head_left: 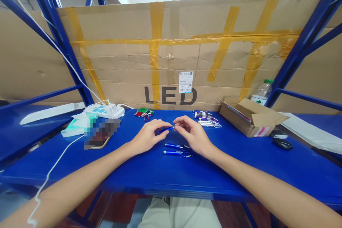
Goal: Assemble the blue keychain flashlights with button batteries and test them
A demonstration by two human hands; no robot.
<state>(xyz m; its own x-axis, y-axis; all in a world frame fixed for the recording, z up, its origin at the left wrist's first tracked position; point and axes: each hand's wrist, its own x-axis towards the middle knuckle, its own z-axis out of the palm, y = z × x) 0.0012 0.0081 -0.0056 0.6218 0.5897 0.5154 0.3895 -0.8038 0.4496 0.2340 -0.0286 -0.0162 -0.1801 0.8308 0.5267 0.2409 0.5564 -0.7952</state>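
Both my hands meet over the middle of the blue shelf [160, 171]. My left hand [148, 136] pinches the body of a small blue keychain flashlight [169, 128], and my right hand [192, 133] pinches its silver end. Two more blue keychain flashlights [175, 149] lie flat on the shelf just below my right hand. Behind my hands lie a small pile of red and green flashlights [144, 113] and a pile of purple and silver flashlights [207, 118].
A taped cardboard sheet marked LED [171, 60] forms the back wall. An open cardboard box [249, 117] and a plastic bottle [263, 92] stand at the right, with a black mouse [282, 144]. A white power strip [104, 109], cable and phone [100, 135] lie at the left. Blue rack posts [299, 50] flank both sides.
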